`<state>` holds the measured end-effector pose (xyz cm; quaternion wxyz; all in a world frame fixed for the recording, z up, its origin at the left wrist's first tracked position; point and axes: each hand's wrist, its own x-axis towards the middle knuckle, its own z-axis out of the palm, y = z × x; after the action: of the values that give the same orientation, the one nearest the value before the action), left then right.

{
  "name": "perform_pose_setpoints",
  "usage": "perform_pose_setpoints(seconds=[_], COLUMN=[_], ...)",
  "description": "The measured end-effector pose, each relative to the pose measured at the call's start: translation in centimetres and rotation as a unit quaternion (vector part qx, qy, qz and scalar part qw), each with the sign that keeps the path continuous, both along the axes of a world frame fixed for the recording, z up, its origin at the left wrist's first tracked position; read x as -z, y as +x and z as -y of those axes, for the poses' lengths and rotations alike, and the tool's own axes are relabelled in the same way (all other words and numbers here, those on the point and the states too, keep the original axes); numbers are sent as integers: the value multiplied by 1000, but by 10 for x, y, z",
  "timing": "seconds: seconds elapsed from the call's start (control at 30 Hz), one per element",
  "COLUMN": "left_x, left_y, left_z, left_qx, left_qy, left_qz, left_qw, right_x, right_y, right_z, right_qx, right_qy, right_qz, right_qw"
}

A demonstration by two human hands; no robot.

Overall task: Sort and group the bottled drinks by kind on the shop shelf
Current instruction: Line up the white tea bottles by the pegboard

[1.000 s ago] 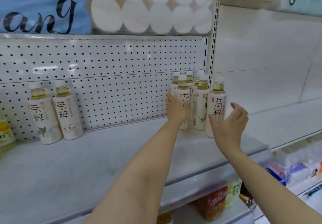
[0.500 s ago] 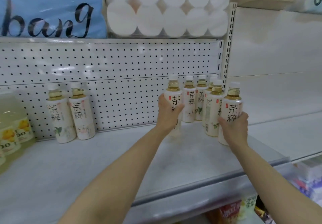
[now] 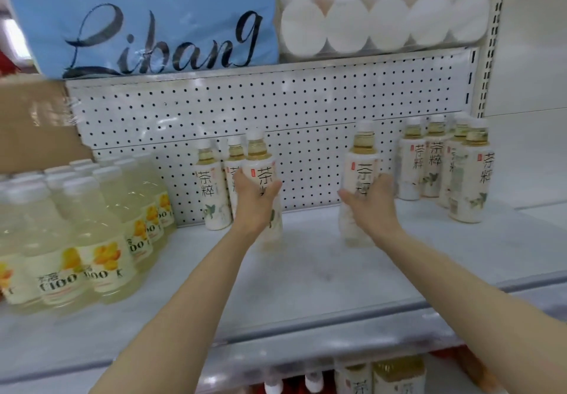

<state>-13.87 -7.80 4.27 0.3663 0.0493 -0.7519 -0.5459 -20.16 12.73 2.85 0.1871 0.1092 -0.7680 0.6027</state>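
Tea bottles, white-capped, pale amber liquid showing at the necks, cream sleeves printed with black characters and green leaves. Left hand (image 3: 256,200) wrapped round one tea bottle (image 3: 263,178), grip closed on the label, held upright just in front of two more tea bottles (image 3: 212,188) standing against the pegboard (image 3: 276,111). Right hand (image 3: 369,206) curled round a second tea bottle (image 3: 359,178), fingers across the lower label, base at or just above the shelf (image 3: 306,271); contact not clear. Four more of the same kind in a cluster at right (image 3: 445,169), upright, touching one another. Clear plastic bottles at left (image 3: 101,240), cloudy yellow drink inside, orange fruit on the labels; about eight, count blurred. Shelf surface smooth, pale, marbled. Pegboard white metal, regular round holes. Above: blue soft pack with black script (image 3: 153,25), and white paper rolls in clear wrap (image 3: 383,16).
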Motion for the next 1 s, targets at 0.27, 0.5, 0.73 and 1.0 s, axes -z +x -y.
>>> perform_pose_setpoints(seconds=[0.27,0.5,0.73,1.0], left_x=[19,22,30,31], left_y=[12,0,-8,-11], left_z=[88,111,117,123], left_qx=[-88,-142,-105,-101], left_qy=[28,-20,-57,-47], left_qz=[44,70,54,54], left_qw=[995,987,991,992], right_x=[10,10,18,17], right_y=[-12,-39,-54,-51], right_z=[130,176,192,184], right_qx=[-87,-91,-94,-79], right_qy=[61,81,77,143], right_qz=[25,24,12,5], right_qw=[994,992,993,987])
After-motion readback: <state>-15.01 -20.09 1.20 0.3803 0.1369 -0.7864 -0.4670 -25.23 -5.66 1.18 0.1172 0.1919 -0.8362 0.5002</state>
